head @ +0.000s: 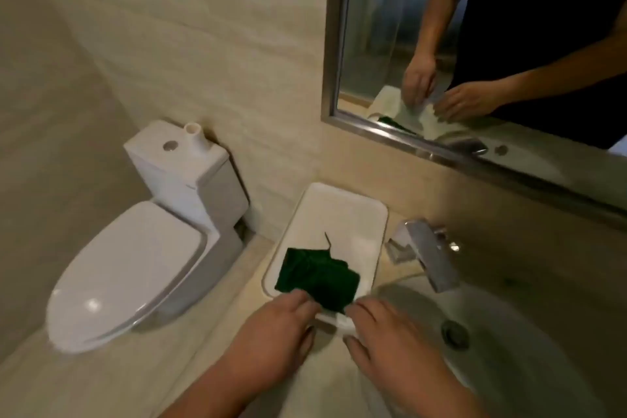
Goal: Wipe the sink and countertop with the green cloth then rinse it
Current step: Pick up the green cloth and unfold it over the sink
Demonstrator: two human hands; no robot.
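The dark green cloth (319, 276) lies crumpled in the near half of a white tray (339, 207) on the beige countertop (210, 343), left of the sink (529, 332). My left hand (271, 339) and my right hand (390, 343) both meet the tray's near rim. Fingers lie on top and touch the cloth's near edge, with the thumbs below the rim. The hands hide that part of the cloth's edge. A chrome tap (427, 254) stands behind the basin, and the drain (454, 332) is open to view.
A white toilet (135, 265) with its lid down stands left of the counter, its cistern (183, 163) against the tiled wall. A metal-framed mirror (441, 44) hangs above the counter and reflects the arms and the tray.
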